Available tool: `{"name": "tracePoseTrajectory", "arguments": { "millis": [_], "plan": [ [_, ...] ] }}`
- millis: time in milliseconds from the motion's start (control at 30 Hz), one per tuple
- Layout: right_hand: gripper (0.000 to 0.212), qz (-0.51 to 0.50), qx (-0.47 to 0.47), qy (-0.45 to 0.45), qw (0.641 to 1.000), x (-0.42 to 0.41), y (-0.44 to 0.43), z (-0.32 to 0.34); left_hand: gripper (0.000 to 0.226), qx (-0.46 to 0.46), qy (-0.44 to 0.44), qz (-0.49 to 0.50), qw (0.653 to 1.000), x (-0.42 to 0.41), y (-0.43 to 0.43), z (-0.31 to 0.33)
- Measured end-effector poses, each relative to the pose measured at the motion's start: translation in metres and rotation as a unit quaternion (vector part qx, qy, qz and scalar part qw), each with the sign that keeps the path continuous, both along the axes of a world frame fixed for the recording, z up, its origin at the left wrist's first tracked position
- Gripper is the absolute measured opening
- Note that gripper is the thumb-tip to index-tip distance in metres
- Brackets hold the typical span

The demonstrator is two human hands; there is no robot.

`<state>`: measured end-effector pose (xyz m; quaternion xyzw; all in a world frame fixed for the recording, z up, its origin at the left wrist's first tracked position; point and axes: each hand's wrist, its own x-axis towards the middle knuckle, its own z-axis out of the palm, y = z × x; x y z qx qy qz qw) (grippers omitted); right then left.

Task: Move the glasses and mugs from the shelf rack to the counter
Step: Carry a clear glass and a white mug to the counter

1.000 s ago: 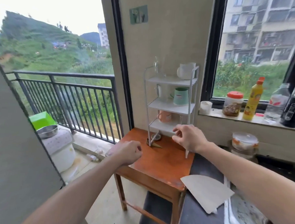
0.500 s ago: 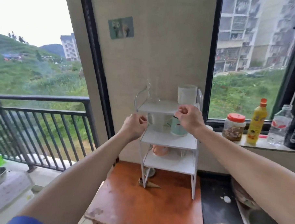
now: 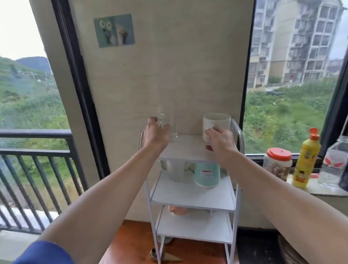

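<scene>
While both hands reached the top tier of the white shelf rack point(image 3: 194, 194), the left hand point(image 3: 156, 134) gripped a clear glass point(image 3: 165, 124) and the right hand point(image 3: 220, 141) clasped a white mug point(image 3: 216, 123); a mint mug point(image 3: 206, 175) stood one tier below, bottles point(image 3: 306, 159) lined the sill

Your left hand point(image 3: 156, 134) covers the lower part of the clear glass point(image 3: 166, 124), so you cannot tell whether the fingers close on it. Your right hand point(image 3: 218, 140) hides the white mug point(image 3: 216, 123) base. The top shelf point(image 3: 185, 150) cuts off the teal mug point(image 3: 206, 176) and grey cup point(image 3: 175, 172); the pink cup point(image 3: 178, 210) barely shows.
</scene>
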<state>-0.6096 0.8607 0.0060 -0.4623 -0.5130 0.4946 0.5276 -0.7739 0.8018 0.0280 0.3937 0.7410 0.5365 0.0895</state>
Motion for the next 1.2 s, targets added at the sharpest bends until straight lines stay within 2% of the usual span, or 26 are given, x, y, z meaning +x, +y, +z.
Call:
{"name": "tracePoseTrajectory", "arguments": {
  "millis": [133,200,333,467,633,767,900,1000,1200],
  "plan": [
    [0.015,0.030,-0.022,0.041,0.998,-0.002,0.004,0.006,0.013,0.054,-0.130,-0.063,0.988,-0.008,0.015,0.012],
    [0.011,0.013,-0.023,0.038,0.999,0.001,0.001,0.007,0.018,0.054,-0.167,-0.091,0.980,-0.011,0.016,0.014],
    [0.019,-0.025,-0.020,-0.002,0.999,0.014,-0.012,0.009,0.026,0.067,-0.209,-0.131,0.967,-0.010,0.005,0.017],
    [0.026,-0.037,-0.008,-0.017,0.999,0.024,-0.037,0.009,0.026,0.072,-0.219,-0.154,0.961,-0.011,-0.022,0.016],
    [0.026,-0.072,0.026,-0.004,0.997,0.034,-0.092,0.000,0.034,0.120,-0.262,-0.190,0.939,-0.009,-0.067,0.010],
    [0.026,-0.102,0.035,0.025,0.994,0.056,-0.142,-0.010,0.032,0.144,-0.243,-0.179,0.942,0.003,-0.105,0.002],
    [0.026,-0.138,0.013,0.034,0.990,0.094,-0.190,-0.030,0.030,0.128,-0.253,-0.198,0.938,0.032,-0.137,-0.020],
    [0.023,-0.172,-0.014,0.027,0.985,0.134,-0.223,-0.049,0.039,0.098,-0.250,-0.236,0.934,0.066,-0.154,-0.044],
    [0.029,-0.259,-0.054,-0.006,0.964,0.245,-0.289,-0.093,0.046,0.026,-0.263,-0.322,0.909,0.168,-0.185,-0.092]
  ]
}}
